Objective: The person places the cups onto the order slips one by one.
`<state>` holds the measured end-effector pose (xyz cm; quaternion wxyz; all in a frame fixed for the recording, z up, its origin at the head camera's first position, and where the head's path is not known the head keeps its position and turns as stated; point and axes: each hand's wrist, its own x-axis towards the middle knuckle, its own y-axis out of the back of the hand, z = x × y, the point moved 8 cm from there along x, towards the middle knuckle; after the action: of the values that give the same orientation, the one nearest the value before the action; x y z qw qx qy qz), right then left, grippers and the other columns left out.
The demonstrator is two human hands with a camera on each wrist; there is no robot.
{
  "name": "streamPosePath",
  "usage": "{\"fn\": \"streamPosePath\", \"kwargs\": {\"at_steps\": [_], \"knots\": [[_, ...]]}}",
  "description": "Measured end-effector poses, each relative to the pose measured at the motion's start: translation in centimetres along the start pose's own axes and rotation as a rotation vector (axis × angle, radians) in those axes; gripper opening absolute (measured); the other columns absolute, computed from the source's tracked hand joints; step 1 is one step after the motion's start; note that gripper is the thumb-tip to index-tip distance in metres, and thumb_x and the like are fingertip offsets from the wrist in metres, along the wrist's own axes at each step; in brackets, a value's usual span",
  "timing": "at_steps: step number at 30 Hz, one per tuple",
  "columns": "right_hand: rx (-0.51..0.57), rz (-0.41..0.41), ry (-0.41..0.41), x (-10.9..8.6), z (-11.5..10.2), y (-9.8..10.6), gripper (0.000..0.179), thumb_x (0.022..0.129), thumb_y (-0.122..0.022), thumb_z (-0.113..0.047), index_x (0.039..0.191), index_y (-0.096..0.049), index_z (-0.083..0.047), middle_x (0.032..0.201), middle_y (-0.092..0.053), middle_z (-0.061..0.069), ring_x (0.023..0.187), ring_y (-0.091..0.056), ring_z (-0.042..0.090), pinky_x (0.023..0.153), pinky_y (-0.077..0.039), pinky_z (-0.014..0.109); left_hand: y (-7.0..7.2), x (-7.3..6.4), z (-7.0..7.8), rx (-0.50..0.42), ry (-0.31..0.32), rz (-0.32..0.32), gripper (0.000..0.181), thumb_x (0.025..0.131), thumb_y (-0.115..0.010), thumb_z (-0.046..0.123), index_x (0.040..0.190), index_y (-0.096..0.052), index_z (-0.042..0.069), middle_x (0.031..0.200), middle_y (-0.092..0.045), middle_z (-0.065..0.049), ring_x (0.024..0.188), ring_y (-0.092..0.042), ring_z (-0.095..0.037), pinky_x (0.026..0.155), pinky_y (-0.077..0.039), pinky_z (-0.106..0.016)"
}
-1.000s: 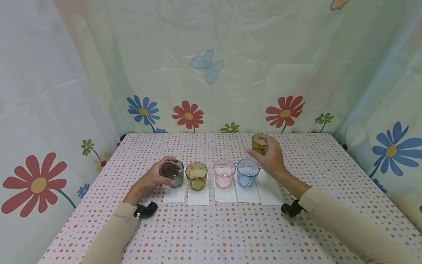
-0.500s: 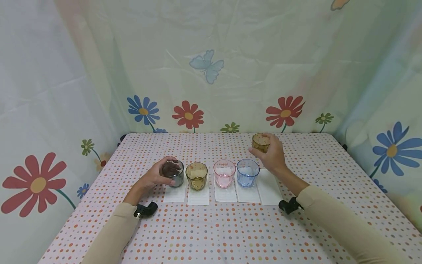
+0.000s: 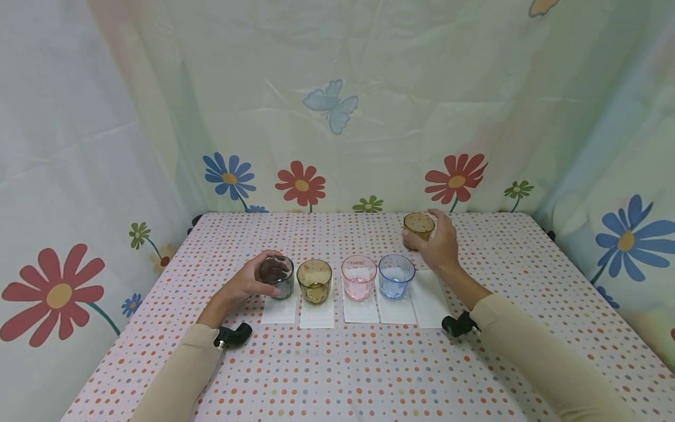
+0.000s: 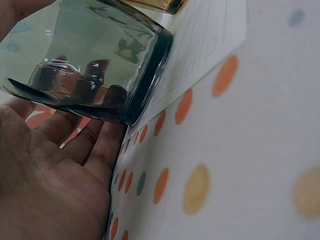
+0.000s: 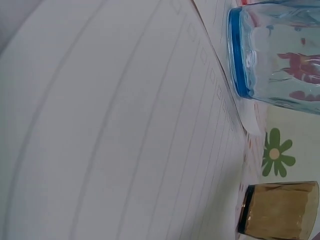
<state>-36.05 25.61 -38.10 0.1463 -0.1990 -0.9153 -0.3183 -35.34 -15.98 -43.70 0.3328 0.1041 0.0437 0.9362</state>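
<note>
My left hand (image 3: 250,278) holds a smoky grey glass (image 3: 285,280) upright on a lined white paper, thumb in front and fingers round its far side. In the left wrist view, the fingers (image 4: 102,150) show behind and through this glass (image 4: 90,60). Toward the back right, my right hand (image 3: 440,243) holds an amber glass (image 3: 419,224), thumb across its near side and fingers at its right. The right wrist view shows this amber glass (image 5: 280,210) low at the right. Between my hands stand a second amber glass (image 3: 314,281), a pink glass (image 3: 359,278) and a blue glass (image 3: 396,277).
Several lined white papers lie in a row beneath the glasses; the rightmost paper (image 3: 431,302) has no glass on it. A dotted cloth (image 3: 327,375) covers the table. Behind it hangs a flower-printed curtain (image 3: 337,170).
My right hand has shifted slightly right and its fingers have slid from over the amber glass's rim toward its side. That glass has moved only a little. My left hand stays still.
</note>
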Motion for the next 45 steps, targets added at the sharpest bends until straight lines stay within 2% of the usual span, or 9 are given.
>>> {"fn": "streamPosePath", "kwargs": {"at_steps": [10,19,25,32,45], "knots": [[-0.023,-0.027,-0.063,0.6,1.2,-0.7,0.093,0.085,-0.08,-0.036,0.157,-0.029,-0.007,0.16,-0.033,0.022,0.147,-0.03,0.043,0.117,-0.024,0.065,0.1,-0.1,-0.1,0.014,0.005,0.005,0.081,0.078,-0.08,-0.001,0.146,-0.036,-0.004,0.138,-0.05,-0.035,0.127,-0.055,-0.044,0.103,-0.051,-0.034],[-0.069,-0.085,-0.127,1.3,2.2,-1.5,0.104,0.083,-0.081,-0.038,0.161,-0.019,-0.011,0.162,-0.028,0.023,0.146,-0.031,0.046,0.115,-0.027,0.066,0.0,-0.1,0.0,0.012,0.01,0.009,0.081,0.078,-0.08,-0.001,0.146,-0.036,-0.004,0.138,-0.051,-0.035,0.124,-0.059,-0.035,0.102,-0.051,-0.032],[-0.082,-0.113,-0.158,1.6,2.5,-1.8,0.107,0.084,-0.081,-0.041,0.162,-0.015,-0.01,0.163,-0.025,0.023,0.147,-0.028,0.047,0.115,-0.027,0.066,0.1,-0.1,0.0,0.025,0.01,0.006,0.079,0.08,-0.079,-0.001,0.147,-0.036,-0.003,0.138,-0.052,-0.033,0.125,-0.058,-0.037,0.102,-0.051,-0.032],[-0.059,-0.14,-0.196,2.0,2.8,-2.2,0.109,0.084,-0.081,-0.042,0.163,-0.012,-0.01,0.164,-0.023,0.023,0.149,-0.025,0.047,0.116,-0.025,0.066,0.2,0.0,0.0,0.031,0.006,0.006,0.079,0.079,-0.079,-0.002,0.146,-0.037,-0.003,0.138,-0.052,-0.033,0.126,-0.057,-0.041,0.103,-0.05,-0.033],[-0.022,-0.177,-0.278,2.7,3.3,-2.8,0.116,0.083,-0.081,-0.05,0.164,-0.005,-0.014,0.167,-0.016,0.022,0.151,-0.019,0.046,0.118,-0.021,0.066,0.2,0.1,-0.3,0.026,0.011,0.01,0.079,0.079,-0.079,-0.002,0.146,-0.038,-0.002,0.137,-0.053,-0.032,0.125,-0.057,-0.038,0.102,-0.051,-0.03]]}}
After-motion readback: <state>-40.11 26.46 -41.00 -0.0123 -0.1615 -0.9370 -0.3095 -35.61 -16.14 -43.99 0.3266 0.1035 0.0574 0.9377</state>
